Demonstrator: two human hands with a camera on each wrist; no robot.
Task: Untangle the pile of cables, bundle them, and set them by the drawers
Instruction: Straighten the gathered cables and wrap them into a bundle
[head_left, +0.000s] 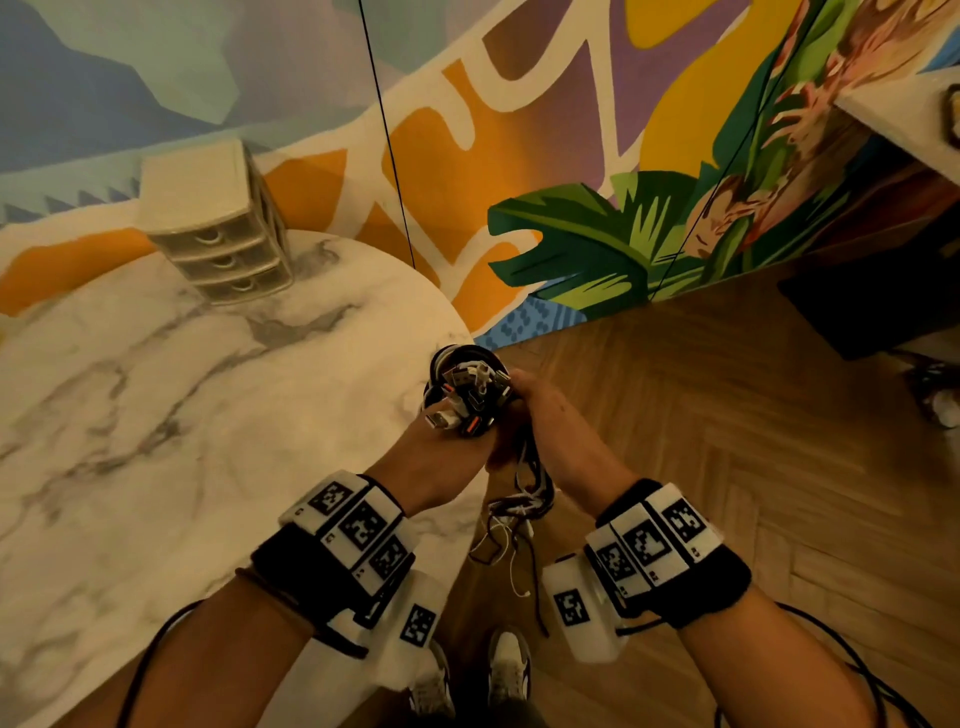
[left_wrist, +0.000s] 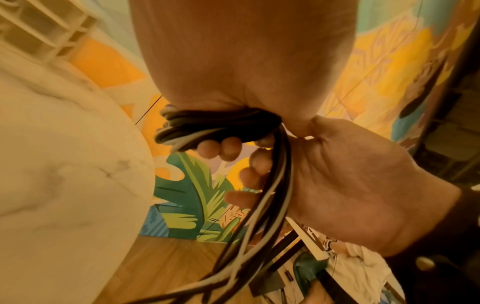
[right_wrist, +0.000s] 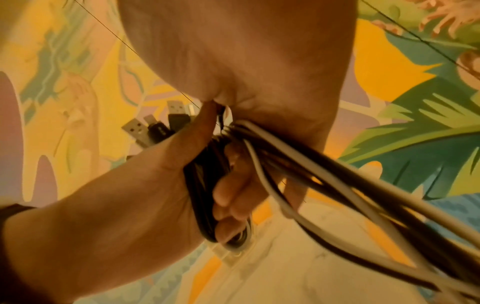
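Both hands clutch the USB cable bundle (head_left: 470, 387) off the marble table (head_left: 182, 415) edge, left hand (head_left: 441, 447) round the coil, right hand (head_left: 535, 410) gripping limp trailing strands; light, floppy, best held mid-coil, drawers (head_left: 223, 228) well apart.

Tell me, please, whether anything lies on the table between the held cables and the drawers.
Nothing visible does: bare marble table runs from the cables, gripped by the left hand and right hand, to the drawers.

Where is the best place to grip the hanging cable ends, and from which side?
Probably just below the right hand, where the loose ends run together in one strand before fanning out. Come from below with the right hand while the left hand holds the coil.
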